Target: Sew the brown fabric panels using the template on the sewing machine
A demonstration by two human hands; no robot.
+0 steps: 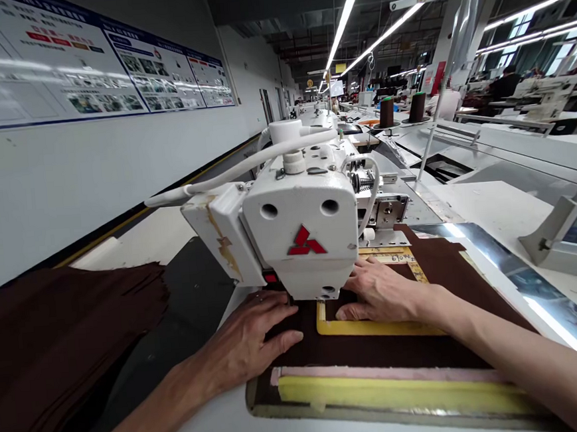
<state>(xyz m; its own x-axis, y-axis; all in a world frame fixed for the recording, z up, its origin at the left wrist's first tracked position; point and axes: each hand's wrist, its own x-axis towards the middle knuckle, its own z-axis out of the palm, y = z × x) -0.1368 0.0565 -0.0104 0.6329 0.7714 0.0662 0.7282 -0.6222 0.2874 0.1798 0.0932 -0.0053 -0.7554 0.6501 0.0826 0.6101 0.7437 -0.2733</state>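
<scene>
Under the head of a white sewing machine (302, 228) lies dark brown fabric (309, 347) with a yellow frame template (377, 327) on it. My left hand (245, 332) rests on the fabric's left part, fingers spread and fingertips close to the machine head. Inside the yellow frame, my right hand (382, 292) presses down with thumb and fingers apart; its far fingertips are partly hidden behind the machine. A clear plate (263, 404) with yellow and pink strips (397, 390) lies along the near edge of the fabric. The needle area is hidden.
A pile of brown fabric (67, 326) lies at the left on a dark surface. Two brown thread cones (387, 112) stand farther back. A metal stand (558, 215) is at the right. More machines and a person (505, 84) show in the distance.
</scene>
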